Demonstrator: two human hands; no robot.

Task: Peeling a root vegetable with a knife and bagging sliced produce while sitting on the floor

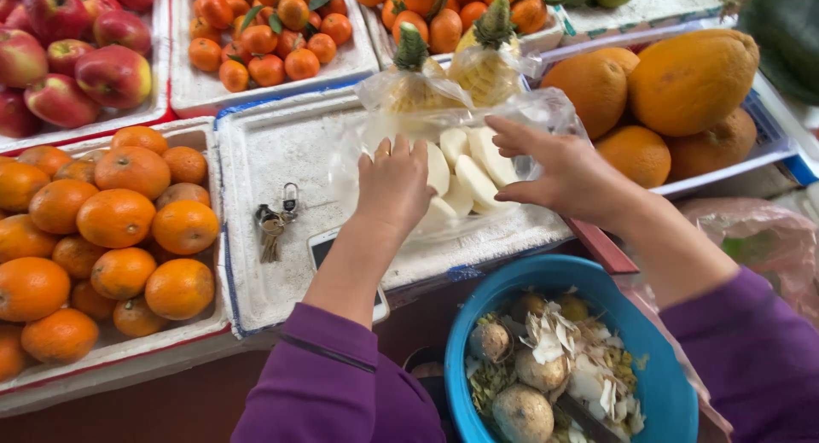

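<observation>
Near the centre of the frame, several peeled white fruit pieces (465, 180) already lie inside a clear plastic bag (512, 119) resting on a white foam tray (281, 153). The left hand (394, 183) lies flat with fingers together, pressing the bag's near edge. The right hand (559, 171) is half-curled, fingertips on the pieces through the bag's mouth. The bag is not yet closed. At the lower right, a blue bowl (648, 358) holds peelings and a few unpeeled roots. Keys (275, 221) lie on the tray.
</observation>
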